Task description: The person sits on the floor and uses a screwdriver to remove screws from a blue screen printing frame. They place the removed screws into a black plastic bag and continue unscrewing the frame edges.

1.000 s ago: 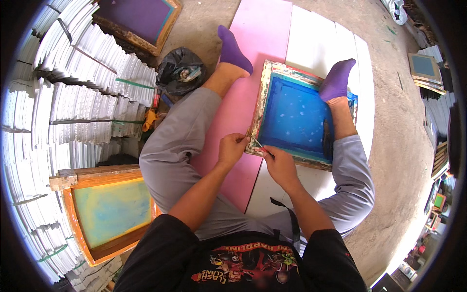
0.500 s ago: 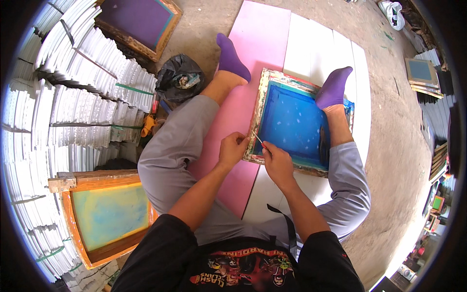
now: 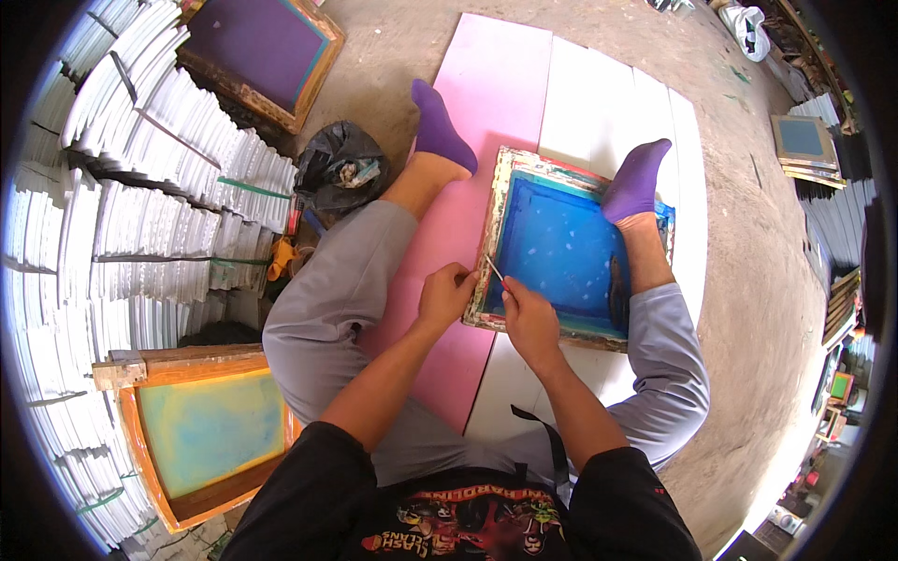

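A screen-printing frame (image 3: 479, 306) with blue mesh (image 3: 561, 245) lies flat before me, its wooden rim crusted with old paint. My right hand (image 3: 533, 327) is closed round a thin tool (image 3: 496, 269) with a red handle and a slim metal shaft. The shaft's tip meets the frame's left rim; its exact kind I cannot make out. Just left of that rim, my left hand (image 3: 446, 295) has its fingers pinched together near the edge. Whatever they hold, if anything, is hidden. My right foot in a purple sock (image 3: 636, 182) rests over the frame's right side.
Under the frame lie a pink board (image 3: 472, 103) and white boards (image 3: 599, 93). At left are tall stacks of white sheets (image 3: 140, 229), a black plastic bag (image 3: 341, 168) and a yellowish screen frame (image 3: 215, 425). A purple screen (image 3: 253, 51) lies at the far left.
The view has shifted slightly, with the boards and frame a little lower in the picture. Against the frame, both hands and the tool tip sit slightly farther up its left rim.
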Tool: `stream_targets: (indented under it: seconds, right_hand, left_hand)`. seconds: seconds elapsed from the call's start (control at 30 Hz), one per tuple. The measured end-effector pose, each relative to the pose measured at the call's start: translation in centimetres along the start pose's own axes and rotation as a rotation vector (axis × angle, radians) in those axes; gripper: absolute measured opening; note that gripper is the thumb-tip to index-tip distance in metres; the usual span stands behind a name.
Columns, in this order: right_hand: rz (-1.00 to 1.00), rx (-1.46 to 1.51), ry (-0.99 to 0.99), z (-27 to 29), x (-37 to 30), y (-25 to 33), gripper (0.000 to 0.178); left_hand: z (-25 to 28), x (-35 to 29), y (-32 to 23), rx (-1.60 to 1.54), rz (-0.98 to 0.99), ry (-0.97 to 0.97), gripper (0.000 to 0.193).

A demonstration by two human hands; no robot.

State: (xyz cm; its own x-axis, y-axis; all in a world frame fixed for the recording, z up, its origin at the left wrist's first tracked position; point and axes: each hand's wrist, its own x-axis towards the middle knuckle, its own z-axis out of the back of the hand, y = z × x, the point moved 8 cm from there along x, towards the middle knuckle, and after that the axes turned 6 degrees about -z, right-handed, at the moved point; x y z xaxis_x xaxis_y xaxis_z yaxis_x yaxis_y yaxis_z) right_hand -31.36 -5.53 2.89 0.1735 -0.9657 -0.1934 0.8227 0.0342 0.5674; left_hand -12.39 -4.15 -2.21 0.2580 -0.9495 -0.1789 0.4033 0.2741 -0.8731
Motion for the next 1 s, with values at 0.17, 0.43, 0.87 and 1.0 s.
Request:
stream_targets:
  seconds: [0.17,0.43,0.87,1.0]
  right_hand:
    - [-0.09,-0.014,0.031,1.1,-1.0,-0.3,0.031]
    - [-0.112,0.044,-0.014,1.5,-1.7,-2.5,0.032]
    - [-0.005,-0.055,0.042,2.1,-1.0,0.3,0.034]
    - [0.022,-0.126,0.1,1.6,-0.8,1.1,0.034]
  left_hand:
    - [0.0,1.5,-1.3,-0.001,-0.031,-0.01,0.032]
    - [-0.2,4.4,-2.5,0.08,-0.043,-0.109,0.031]
    - [-0.6,1.1,1.2,-0.103,0.116,0.005,0.029]
    - [-0.4,-0.7,-0.2,-0.107,0.006,-0.025,0.03]
